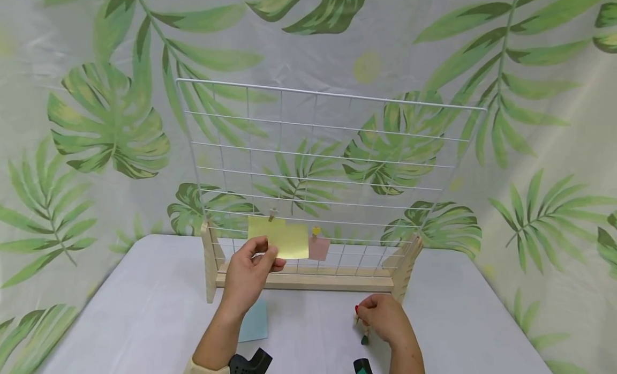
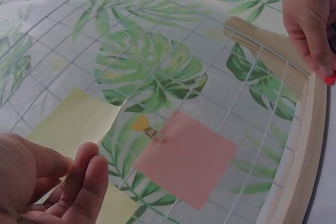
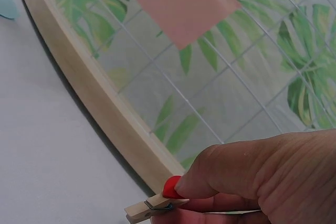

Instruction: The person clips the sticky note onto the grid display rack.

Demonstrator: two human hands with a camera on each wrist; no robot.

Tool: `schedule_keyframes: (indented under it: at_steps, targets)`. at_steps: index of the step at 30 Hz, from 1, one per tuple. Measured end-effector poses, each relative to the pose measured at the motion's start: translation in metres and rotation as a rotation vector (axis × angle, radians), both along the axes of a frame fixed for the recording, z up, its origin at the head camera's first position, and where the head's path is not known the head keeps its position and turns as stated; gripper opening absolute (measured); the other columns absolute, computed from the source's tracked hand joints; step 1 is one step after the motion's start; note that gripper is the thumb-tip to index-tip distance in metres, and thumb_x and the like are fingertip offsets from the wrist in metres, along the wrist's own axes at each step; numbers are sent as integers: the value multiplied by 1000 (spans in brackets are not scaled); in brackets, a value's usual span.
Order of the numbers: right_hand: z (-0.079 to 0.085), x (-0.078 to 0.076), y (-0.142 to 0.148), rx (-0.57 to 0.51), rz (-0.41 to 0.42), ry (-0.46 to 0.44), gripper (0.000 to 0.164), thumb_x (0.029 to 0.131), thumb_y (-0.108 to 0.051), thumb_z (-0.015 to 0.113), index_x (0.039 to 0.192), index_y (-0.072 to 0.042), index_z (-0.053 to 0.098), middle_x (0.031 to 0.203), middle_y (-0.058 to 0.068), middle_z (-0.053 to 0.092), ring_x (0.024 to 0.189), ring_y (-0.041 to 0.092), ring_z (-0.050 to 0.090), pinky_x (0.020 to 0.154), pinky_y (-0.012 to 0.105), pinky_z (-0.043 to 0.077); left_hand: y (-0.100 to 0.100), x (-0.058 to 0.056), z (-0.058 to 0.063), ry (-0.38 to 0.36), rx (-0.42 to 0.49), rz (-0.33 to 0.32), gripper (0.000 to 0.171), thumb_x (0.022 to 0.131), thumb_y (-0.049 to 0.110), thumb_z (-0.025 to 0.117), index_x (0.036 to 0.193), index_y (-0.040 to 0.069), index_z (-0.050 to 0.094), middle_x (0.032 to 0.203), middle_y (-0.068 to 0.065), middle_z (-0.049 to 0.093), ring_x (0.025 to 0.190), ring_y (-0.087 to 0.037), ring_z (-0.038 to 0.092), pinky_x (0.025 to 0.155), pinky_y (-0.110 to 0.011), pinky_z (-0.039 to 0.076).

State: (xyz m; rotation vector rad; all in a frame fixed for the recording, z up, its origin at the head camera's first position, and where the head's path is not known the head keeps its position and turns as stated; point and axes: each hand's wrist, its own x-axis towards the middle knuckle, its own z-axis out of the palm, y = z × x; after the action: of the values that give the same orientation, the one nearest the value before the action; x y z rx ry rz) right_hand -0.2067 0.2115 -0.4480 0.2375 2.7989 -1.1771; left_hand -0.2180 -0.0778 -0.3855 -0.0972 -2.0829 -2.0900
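My left hand pinches a yellow paper note between thumb and fingers, in front of the white wire grid. A second yellow note, partly covered by the held one, hangs from the grid on a small clothespin. To their right, a pink note hangs from a clothespin with a yellow heart. Low at the right, my right hand pinches a wooden clothespin with a red heart. Under that hand, a clothespin with a green heart lies on the table.
A light blue note lies on the white table, partly behind the left forearm. Wooden feet and a wooden crossbar hold the grid upright. Leaf-patterned cloth hangs behind and beside the table.
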Motion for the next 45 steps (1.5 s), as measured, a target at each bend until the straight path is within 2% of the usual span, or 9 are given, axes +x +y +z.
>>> schedule_keyframes:
  at_steps: [7,15,22,29,34,39,45]
  targets:
    - [-3,-1,0,-4,1,2,9,87,-14,70,83,-8,73,65,-1,62,67,16,55,58,30,40,10,-5,3,44,45,10,25,101,12,64,123,0,65,108,-21,69,75,-10,72,75,-25,63]
    - [-4,-1,-2,-23,13,20,8,87,-13,71,82,-7,73,65,-1,62,66,15,55,57,30,40,21,-14,6,99,130,-12,25,101,10,64,123,-2,66,112,-22,64,77,-10,72,77,-27,63]
    - [-4,0,-6,-10,22,21,8,89,-14,72,84,-7,73,66,-1,63,66,15,56,57,30,42,27,-17,9,100,164,-1,31,101,9,64,129,-3,63,113,-19,62,77,-11,72,76,-27,64]
    - [-3,-2,-7,10,17,32,9,89,-15,72,84,-7,74,67,-1,63,66,14,56,57,29,43,35,-23,7,98,338,70,25,94,6,73,115,-6,67,91,-3,69,73,-11,73,74,-28,64]
    - [-4,-3,-6,19,-5,7,10,89,-17,73,86,-8,75,69,-1,66,68,15,58,57,30,43,41,-24,6,95,416,82,22,92,5,74,110,-6,68,88,-1,70,70,-11,73,73,-28,64]
    - [-5,-4,-7,18,-1,10,10,88,-18,74,85,-9,75,69,-1,67,67,15,58,57,30,43,44,-25,5,67,455,77,20,92,6,75,109,-5,70,87,-1,71,68,-11,72,71,-28,64]
    - [-3,-3,-6,34,-2,42,9,88,-19,75,86,-11,75,74,-2,69,70,14,58,59,30,45,47,-30,5,33,453,56,27,94,7,73,116,-9,69,87,-2,71,70,-9,73,72,-26,63]
